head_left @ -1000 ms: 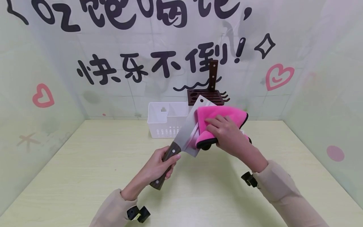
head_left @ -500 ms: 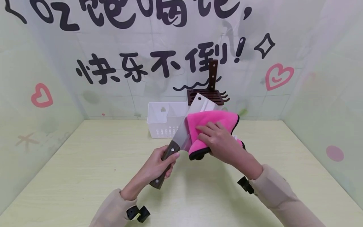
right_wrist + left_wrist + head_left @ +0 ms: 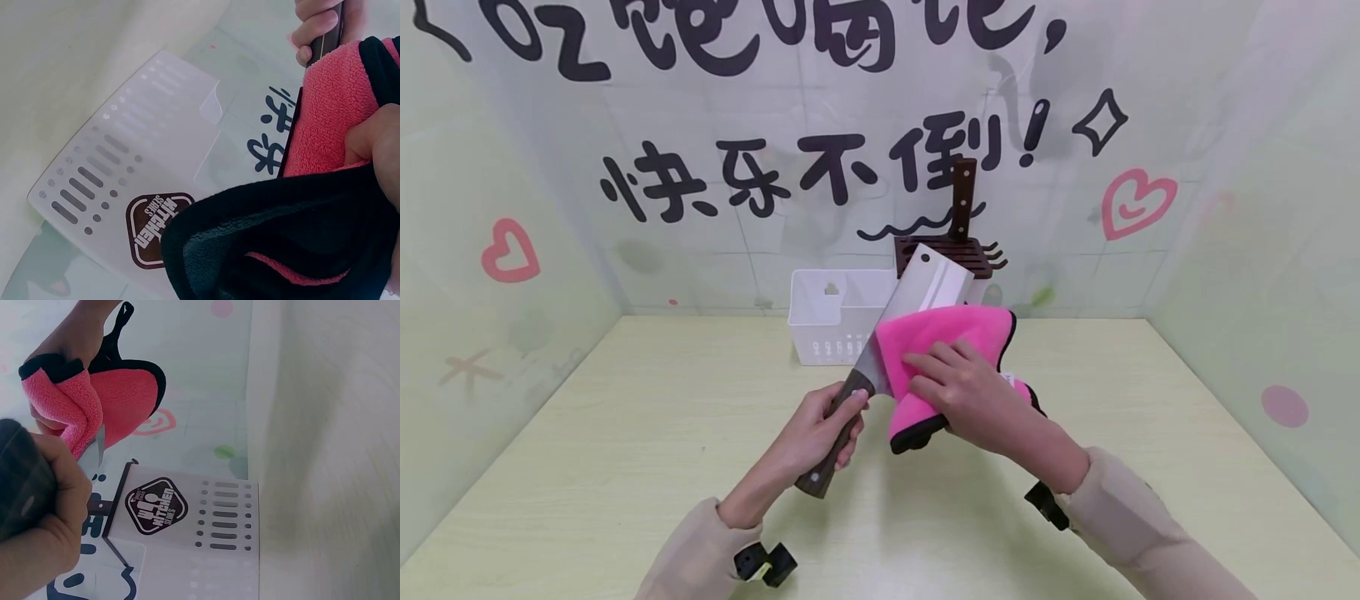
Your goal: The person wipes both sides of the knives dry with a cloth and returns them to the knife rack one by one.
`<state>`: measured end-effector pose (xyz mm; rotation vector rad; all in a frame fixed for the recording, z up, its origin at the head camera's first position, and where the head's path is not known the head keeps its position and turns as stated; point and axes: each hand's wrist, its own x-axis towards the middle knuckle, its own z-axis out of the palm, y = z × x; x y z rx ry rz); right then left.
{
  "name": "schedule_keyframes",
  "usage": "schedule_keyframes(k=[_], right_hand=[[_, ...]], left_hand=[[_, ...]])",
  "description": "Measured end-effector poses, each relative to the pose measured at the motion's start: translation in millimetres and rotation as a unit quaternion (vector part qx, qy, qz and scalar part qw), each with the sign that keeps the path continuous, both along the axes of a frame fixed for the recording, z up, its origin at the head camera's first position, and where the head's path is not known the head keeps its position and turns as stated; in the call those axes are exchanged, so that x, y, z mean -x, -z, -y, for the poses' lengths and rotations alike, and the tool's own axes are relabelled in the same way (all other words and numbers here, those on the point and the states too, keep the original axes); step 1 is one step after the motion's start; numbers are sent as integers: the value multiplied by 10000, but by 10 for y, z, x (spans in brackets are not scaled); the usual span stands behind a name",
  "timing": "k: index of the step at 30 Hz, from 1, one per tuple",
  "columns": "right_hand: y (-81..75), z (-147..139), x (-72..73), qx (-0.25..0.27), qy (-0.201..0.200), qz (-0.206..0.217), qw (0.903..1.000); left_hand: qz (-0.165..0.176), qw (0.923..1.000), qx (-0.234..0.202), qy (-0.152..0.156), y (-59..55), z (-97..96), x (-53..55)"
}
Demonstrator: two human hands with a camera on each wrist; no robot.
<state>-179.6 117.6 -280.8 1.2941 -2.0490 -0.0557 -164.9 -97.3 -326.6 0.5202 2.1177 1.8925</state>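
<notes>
My left hand [image 3: 827, 429] grips the dark wooden handle [image 3: 814, 481] of a cleaver, its broad steel blade [image 3: 917, 287] tilted up and to the right above the table. Against the lower part of that blade, my right hand [image 3: 966, 392] holds a pink cloth [image 3: 943, 329] with black edging, fingers bent over its top. The cloth covers much of the blade near the handle. In the left wrist view the cloth [image 3: 128, 394] hangs folded and only a sliver of blade shows below it. The right wrist view shows the cloth's dark edging [image 3: 281, 187] close up.
Behind the cleaver, a white perforated plastic basket [image 3: 816, 342] stands at the back of the pale table [image 3: 647, 433]. A dark brown slotted rack [image 3: 951, 257] with a brown-handled utensil [image 3: 964, 200] is beside it against the lettered wall. Side walls bound the table left and right.
My right hand has slid the cloth down and left along the blade toward the handle, uncovering more of the blade's tip end. The left hand and cleaver have stayed nearly still.
</notes>
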Motion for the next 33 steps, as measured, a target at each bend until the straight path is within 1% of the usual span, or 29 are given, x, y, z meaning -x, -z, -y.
schedule_keyframes(k=[7,17,25,33], right_hand=[[31,53,-62,-104,-244,-145,9995],[61,82,-105,-222,-426,-346,9982],[65,57,-113,-253,-527,-338,9977],[41,11,-104,-166,-564,-262,9979]], left_hand=[[53,9999,-88,-23,-16,6,2],[168,9995,-243,-61,-27,24,12],[163,9995,-285,-22,-23,29,8],[179,9994,-307,24,-35,28,-3]])
